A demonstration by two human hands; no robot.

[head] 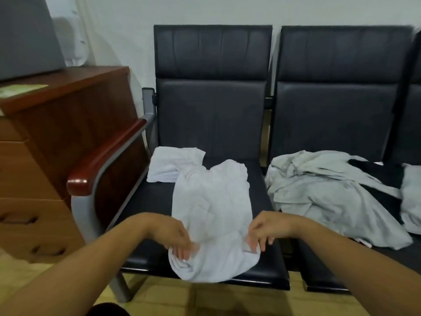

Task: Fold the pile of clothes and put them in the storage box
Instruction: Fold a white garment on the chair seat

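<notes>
On the far left stands a brown desk (pixel 68 115) with drawers. A grey box (pixel 27 37) sits on top of it, at the back, and a pale green paper (pixel 20 88) lies flat next to the box. Just right of the desk is the red-brown armrest (pixel 107 153) of a black chair.

On the left seat (pixel 145 201), a small folded white cloth (pixel 173 165) lies at the back left corner. A white shirt (pixel 211 201) is spread down the middle of that seat. Its far end lies over a corner of the folded cloth, and its near end hangs a bit over the front edge.

Your left hand (pixel 175 236) has its fingers curled round the shirt's near left corner. Your right hand (pixel 262 231) pinches the near right corner. Both hands are holding the shirt, with a wide bit of cloth between them.

On the right seat (pixel 323 267) lies a messy pile (pixel 319 192) of light grey clothes, not folded. A black cloth (pixel 378 176) sticks out of the pile near the right edge.
</notes>
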